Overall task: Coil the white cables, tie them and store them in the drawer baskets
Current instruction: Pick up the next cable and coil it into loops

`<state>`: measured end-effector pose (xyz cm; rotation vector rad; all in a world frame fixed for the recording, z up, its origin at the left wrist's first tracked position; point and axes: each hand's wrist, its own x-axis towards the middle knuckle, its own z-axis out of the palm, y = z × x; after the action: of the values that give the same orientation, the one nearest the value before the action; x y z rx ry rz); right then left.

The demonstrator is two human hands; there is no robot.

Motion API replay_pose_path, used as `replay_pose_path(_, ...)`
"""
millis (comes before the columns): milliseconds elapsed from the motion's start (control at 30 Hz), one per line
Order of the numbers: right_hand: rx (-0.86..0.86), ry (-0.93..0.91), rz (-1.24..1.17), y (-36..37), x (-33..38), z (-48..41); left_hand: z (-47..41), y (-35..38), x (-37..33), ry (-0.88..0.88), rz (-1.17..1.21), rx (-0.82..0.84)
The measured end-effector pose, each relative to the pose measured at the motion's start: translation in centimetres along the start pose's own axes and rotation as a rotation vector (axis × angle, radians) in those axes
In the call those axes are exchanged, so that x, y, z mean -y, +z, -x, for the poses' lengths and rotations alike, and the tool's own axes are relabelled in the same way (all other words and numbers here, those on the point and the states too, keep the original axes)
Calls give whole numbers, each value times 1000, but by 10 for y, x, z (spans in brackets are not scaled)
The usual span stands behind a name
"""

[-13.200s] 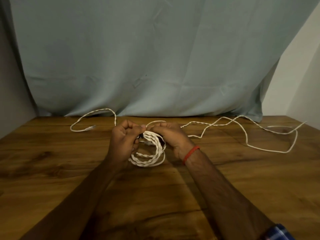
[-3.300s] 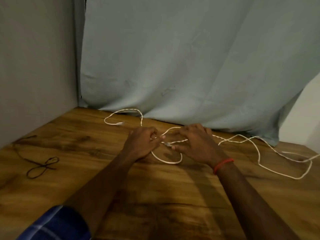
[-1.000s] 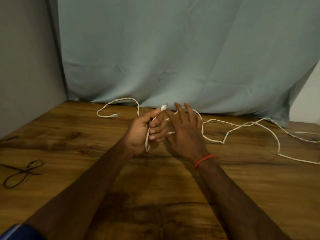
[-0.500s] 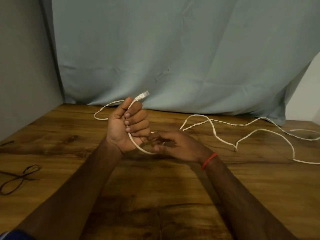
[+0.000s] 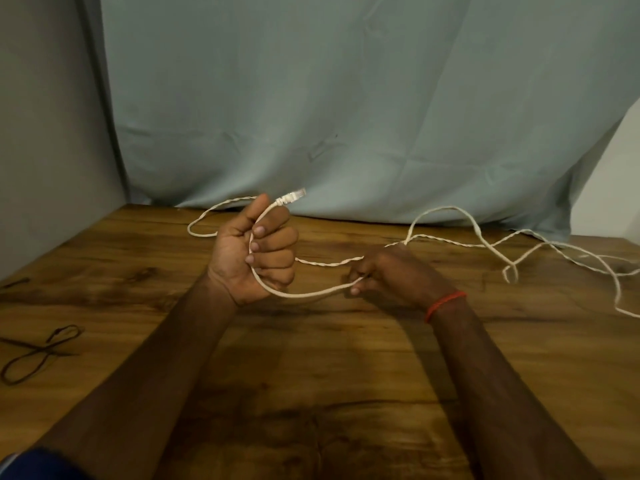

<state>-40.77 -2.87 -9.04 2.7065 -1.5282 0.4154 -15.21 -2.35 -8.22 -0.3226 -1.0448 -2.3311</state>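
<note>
The fingers (image 5: 273, 239) of the left hand (image 5: 252, 251) are clenched round the white cable (image 5: 311, 293), its plug (image 5: 293, 196) poking out above them. The right hand (image 5: 394, 275) pinches the same cable nearby, with a loop sagging between the two. Beyond the right fingers the cable trails loose over the table (image 5: 311, 375). A black cord (image 5: 38, 351) lies far left.

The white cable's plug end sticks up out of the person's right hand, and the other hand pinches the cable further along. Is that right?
Not quite. The head view shows the plug end sticking up out of the left hand, not the right. It is the right hand that pinches the white cable further along.
</note>
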Motion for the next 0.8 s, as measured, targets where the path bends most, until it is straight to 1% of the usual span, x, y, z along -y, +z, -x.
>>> replay_pose_path(67,-103,74,179,-5,-14,6,2,1,-2,-58,-12,36)
replay_pose_path(100,-170,121,205,-9,-18,9,3,1,-3,-88,-29,49)
replay_pose_path(167,-298,227,190,-11,-19,11,2,-1,-1,-156,-71,62)
replay_pose_path(233,-387,319,109,-8,-7,7,0,-2,1,-209,-134,37)
replay_pose_path(300,-454,343,-69,-6,6,1,-2,-1,6,-249,-306,-96)
replay_pose_path(367,-490,325,-280,-8,16,-2,-4,-1,12,-283,-514,-300)
replay_pose_path(433,-510,304,-455,-9,24,-3,-9,-3,19,-283,-635,-468)
replay_pose_path(500,-524,292,-577,-8,29,-4,-16,-10,24,-189,-677,-614)
replay_pose_path(600,-496,254,-707,-4,35,-6,-22,-19,26,38,-693,-757)
replay_pose_path(700,-446,167,-798,1,45,-9,-25,-20,23,204,-677,-805)
replay_pose_path(800,-443,71,-794,6,52,-8,-28,-25,22,317,-683,-847)
